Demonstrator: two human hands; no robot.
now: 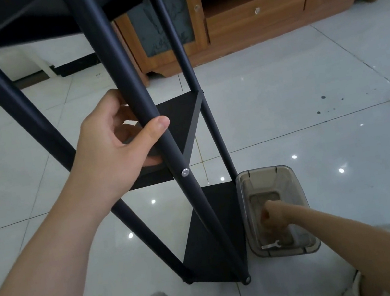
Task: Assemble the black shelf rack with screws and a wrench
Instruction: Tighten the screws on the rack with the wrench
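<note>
Bare glossy white floor tiles (10, 158) stretch out on the far left. The left hand (116, 145) is wrapped round the near round pole (124, 69) of the tall black shelf rack (216, 234), thumb across the front, just above the middle shelf's edge. A silver screw head (185, 172) sits in that pole where the shelf meets it. The rack stands upright on the floor, its feet close to the person's knees. Just beside its bottom shelf lies a smoky clear plastic box (295, 182), with a small silver wrench (271, 245) at its near end. The right hand (272, 215) reaches into it, fingers curled; whether it holds anything I cannot tell. Open tile runs right; a brown wooden cabinet (257, 16) stands behind.
</note>
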